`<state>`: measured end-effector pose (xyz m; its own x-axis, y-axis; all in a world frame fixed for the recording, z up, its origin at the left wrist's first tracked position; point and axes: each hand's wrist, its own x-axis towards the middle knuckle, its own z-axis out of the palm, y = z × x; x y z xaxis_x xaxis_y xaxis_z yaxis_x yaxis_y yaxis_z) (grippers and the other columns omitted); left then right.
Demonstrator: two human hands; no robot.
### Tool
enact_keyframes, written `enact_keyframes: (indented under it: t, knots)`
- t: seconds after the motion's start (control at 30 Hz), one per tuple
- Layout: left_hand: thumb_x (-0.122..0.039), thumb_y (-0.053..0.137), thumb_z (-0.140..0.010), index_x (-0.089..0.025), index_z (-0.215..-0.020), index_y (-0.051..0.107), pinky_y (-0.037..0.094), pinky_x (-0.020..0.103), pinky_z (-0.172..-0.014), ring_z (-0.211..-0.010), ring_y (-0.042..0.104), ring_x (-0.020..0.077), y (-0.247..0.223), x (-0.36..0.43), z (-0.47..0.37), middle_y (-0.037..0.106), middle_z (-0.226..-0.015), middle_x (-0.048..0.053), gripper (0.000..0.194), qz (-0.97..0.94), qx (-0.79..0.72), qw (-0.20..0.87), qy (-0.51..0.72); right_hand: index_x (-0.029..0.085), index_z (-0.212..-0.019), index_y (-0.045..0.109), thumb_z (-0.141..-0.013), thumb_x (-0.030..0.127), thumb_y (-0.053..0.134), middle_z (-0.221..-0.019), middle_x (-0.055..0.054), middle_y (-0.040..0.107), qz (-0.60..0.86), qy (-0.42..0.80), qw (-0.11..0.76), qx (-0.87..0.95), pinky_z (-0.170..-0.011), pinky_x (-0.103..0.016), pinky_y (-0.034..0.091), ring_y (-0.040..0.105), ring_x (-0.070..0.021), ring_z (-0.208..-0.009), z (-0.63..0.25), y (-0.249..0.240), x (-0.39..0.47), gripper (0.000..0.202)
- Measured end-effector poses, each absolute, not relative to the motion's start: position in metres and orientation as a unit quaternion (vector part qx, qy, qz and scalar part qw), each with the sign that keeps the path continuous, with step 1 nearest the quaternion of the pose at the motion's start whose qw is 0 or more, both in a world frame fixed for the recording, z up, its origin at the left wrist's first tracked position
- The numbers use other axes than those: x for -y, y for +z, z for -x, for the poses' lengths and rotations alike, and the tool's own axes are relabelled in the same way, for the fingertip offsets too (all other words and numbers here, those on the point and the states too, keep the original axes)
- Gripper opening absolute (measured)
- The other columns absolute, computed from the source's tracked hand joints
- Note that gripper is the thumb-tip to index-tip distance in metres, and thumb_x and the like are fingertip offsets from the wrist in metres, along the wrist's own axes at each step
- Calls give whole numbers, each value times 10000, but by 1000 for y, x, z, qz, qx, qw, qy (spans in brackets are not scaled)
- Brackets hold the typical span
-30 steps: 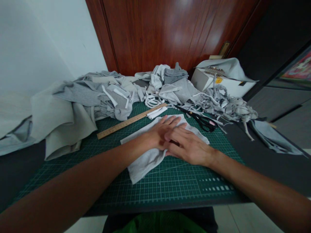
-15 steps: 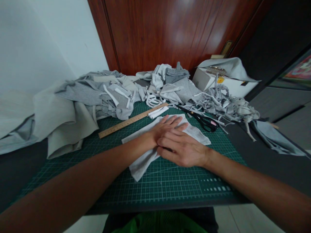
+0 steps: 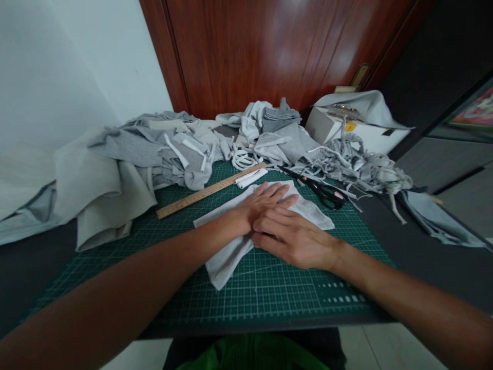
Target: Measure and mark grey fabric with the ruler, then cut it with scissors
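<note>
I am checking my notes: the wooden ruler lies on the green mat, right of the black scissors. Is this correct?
The side is wrong: in the head view, the wooden ruler lies on the green mat, left of the black scissors.

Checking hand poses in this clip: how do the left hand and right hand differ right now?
The left hand lies on the light cloth with fingers stretched out; the right hand has its fingers bent. The left hand is partly hidden, while the right hand overlaps it in view. Both are bare, backs up; whether the right hand grips cloth cannot be seen.
</note>
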<state>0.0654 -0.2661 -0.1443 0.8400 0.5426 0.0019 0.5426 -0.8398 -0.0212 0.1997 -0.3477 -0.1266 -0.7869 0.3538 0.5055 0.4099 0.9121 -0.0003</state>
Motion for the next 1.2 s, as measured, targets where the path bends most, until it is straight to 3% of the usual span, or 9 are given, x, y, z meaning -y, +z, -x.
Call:
enact_keyframes:
  t: [0.3,0.4,0.53,0.67,0.8,0.9,0.97,1.07,1.2]
  knots:
    - [-399,515,-1007,-227,-1563,461,46,536,-1321,-1632,136,288,-152,253,-68,274,-1737,81,584,950,270,-138,-73,193,-996,565,-1050,99,440,-921,-71,676,222,-11,356,908,-809,-346,526,616,-195,-866,-202,-135,350,166]
    - [-344,603,-944,-208,-1376,648,255,459,-1297,-1539,397,271,-148,244,-67,532,-1596,69,455,940,264,-185,-113,225,-999,506,-1047,124,441,-835,-10,633,278,24,410,869,-691,-291,488,588,-159,-731,-200,-136,350,129]
    - [-380,605,-941,-277,-1203,719,602,436,-940,-1191,685,289,-122,239,-52,782,-1201,34,304,904,285,-230,-219,246,-1023,476,-1055,202,463,-840,4,633,375,26,487,789,-619,-273,448,588,-154,-682,-196,-123,342,55]
    - [-470,339,-1055,-168,-1265,623,617,375,-803,-1035,738,253,-82,258,-34,752,-1130,106,465,798,324,-312,-402,245,-971,504,-1033,277,552,-784,12,629,434,18,487,758,-597,-288,420,566,-156,-623,-196,-97,324,85]
    - [-581,780,-790,-210,-1445,479,562,406,-1002,-1235,655,311,-53,295,-30,635,-1340,110,811,798,293,-275,-449,249,-919,516,-1023,329,600,-689,37,583,447,27,483,753,-565,-289,383,535,-147,-578,-193,-72,311,156]
    - [-489,869,-719,-273,-1483,445,493,482,-1106,-1464,459,395,-49,308,-29,478,-1565,80,900,852,261,-188,-413,239,-901,538,-1019,367,629,-681,40,568,446,47,490,747,-573,-283,387,552,-143,-599,-190,-58,305,196]
    - [-389,863,-734,-258,-1452,470,529,466,-1054,-1419,517,381,-50,303,-25,531,-1514,82,829,850,248,-200,-420,226,-896,560,-1013,414,642,-705,33,575,438,66,498,746,-579,-271,398,579,-137,-631,-190,-52,302,237]
    - [-245,823,-750,-205,-1260,577,594,360,-771,-1002,744,286,-50,286,-12,738,-1049,57,568,811,261,-328,-409,216,-889,591,-976,501,681,-683,41,565,429,107,510,738,-537,-242,381,555,-107,-594,-198,-45,299,311]
    - [-181,766,-778,-196,-917,657,496,263,-607,-665,696,176,-41,275,5,708,-709,-3,178,746,291,-390,-454,209,-894,629,-888,577,762,-624,56,541,448,180,486,728,-450,-220,303,459,-86,-512,-215,-36,303,391]
